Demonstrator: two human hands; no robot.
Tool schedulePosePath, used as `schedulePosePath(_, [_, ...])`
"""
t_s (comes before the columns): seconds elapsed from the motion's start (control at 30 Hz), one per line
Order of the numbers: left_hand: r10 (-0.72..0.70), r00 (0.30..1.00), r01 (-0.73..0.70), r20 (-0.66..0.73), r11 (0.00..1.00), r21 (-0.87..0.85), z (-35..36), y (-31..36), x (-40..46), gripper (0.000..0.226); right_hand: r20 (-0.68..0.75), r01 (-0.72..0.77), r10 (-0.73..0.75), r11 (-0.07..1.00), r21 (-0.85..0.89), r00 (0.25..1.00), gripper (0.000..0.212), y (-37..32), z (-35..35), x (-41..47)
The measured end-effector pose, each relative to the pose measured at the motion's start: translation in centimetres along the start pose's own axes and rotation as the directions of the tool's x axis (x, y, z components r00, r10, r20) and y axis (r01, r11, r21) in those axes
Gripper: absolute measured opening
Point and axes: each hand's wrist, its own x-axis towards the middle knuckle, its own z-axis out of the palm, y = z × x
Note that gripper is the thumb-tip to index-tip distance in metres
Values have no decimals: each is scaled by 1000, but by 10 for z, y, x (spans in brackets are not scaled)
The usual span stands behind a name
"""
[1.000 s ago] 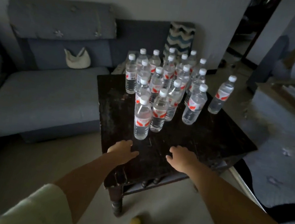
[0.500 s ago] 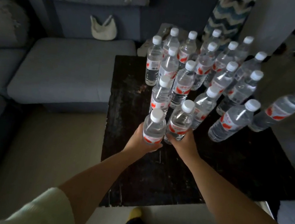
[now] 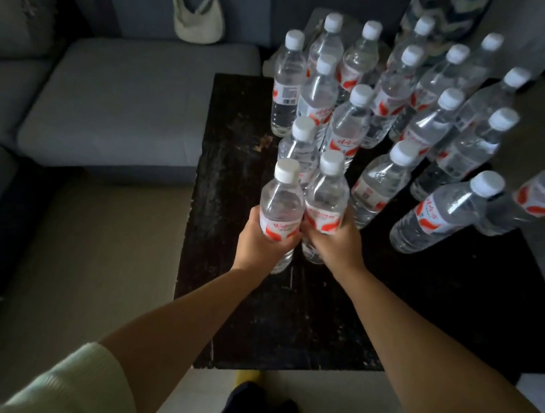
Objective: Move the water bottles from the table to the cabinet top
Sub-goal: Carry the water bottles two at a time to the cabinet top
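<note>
The left hand (image 3: 261, 242) is wrapped around the lower body of one water bottle (image 3: 279, 212), fingers curled tight on its label. The right hand (image 3: 336, 245) is clamped the same way on a second bottle (image 3: 326, 202), and the two bottles touch side by side. Both are at the near edge of the bottle cluster (image 3: 412, 120) (upright, white caps, red-marked labels) on the dark table (image 3: 222, 268). A grey sofa (image 3: 122, 102) sits left of the table.

Both arms reach forward, left hand (image 3: 261, 241) and right hand (image 3: 336, 245) side by side, fingers curled tight.
</note>
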Motion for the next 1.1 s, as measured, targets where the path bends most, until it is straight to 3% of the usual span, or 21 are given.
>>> schedulePosePath(0.13, [-17,997,11,81,997,73,2,4,-10,59,-49,-32,30,998,-51,998,59,8,-20,-22])
schedulePosePath(0.3, [34,965,-76,259,985,155,20,30,-15,62,-185,-133,127,991,-22,974,46,4,-63,-44])
schedulePosePath(0.5, [130,852,-271,507,938,216,79,67,-37,63,-447,-275,236,961,-22,863,57,11,-139,-95])
schedulePosePath(0.67, [181,698,-445,693,868,222,130,77,-90,61,-680,-485,348,874,-13,645,64,32,-192,-166])
schedulePosePath(0.77, [165,570,-548,805,806,224,162,87,-131,63,-788,-619,388,786,11,478,70,45,-221,-226])
schedulePosePath(0.9, [134,445,-612,885,767,192,191,89,-196,65,-845,-753,460,649,110,272,68,57,-244,-311])
schedulePosePath(1.0, [107,358,-623,927,767,152,205,81,-248,61,-862,-775,494,587,236,112,67,66,-250,-373])
schedulePosePath(1.1, [107,290,-676,951,726,125,210,69,-293,59,-857,-773,515,553,312,24,69,72,-245,-429])
